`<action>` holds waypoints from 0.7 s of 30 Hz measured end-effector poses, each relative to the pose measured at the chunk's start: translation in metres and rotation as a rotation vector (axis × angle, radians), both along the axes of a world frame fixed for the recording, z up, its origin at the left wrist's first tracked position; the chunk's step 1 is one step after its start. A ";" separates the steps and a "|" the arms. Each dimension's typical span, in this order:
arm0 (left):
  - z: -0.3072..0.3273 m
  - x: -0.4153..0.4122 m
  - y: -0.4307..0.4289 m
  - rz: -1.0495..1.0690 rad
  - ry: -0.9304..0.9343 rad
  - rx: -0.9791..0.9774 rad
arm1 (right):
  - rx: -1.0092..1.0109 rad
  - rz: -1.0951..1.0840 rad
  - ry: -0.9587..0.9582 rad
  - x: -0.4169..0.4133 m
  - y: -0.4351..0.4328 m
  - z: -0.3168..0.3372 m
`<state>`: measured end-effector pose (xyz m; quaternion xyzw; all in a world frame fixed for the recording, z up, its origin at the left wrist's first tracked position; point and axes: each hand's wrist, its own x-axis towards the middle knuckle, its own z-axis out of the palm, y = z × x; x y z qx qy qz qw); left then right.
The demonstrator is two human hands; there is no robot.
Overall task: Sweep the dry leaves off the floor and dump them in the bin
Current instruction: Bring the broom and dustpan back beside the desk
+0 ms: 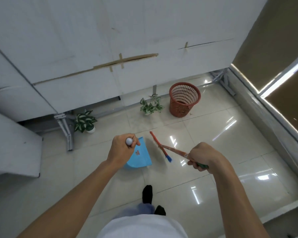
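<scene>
Two hands busy: right hand (pixel 205 157) angles broom (pixel 159 146) toward dustpan (pixel 141 157).

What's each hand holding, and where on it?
Left hand grips the blue dustpan by its handle top; right hand holds the broom near its stick's upper end.

A blue dustpan (pixel 141 157) with a small reddish leaf (pixel 137 152), an orange-red broom (pixel 159 146) tipped blue, a terracotta-red lattice bin (pixel 184 99), green-and-white variegated plants (pixel 84 121), glossy pale cream floor tiles (pixel 213 134), black socks (pixel 147 194).
</scene>
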<state>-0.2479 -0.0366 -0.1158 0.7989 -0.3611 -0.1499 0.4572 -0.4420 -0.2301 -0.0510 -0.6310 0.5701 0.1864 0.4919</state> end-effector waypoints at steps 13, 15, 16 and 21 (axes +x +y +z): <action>-0.006 0.049 0.161 0.379 0.034 -0.035 | -0.012 0.403 0.038 0.112 0.103 0.016; -0.008 0.061 0.186 0.420 0.053 -0.019 | -0.005 0.443 0.050 0.134 0.121 0.019; -0.007 0.068 0.198 0.437 0.058 -0.019 | 0.004 0.465 0.055 0.145 0.130 0.019; -0.010 0.111 0.261 0.519 0.064 -0.016 | 0.011 0.573 0.052 0.199 0.178 0.020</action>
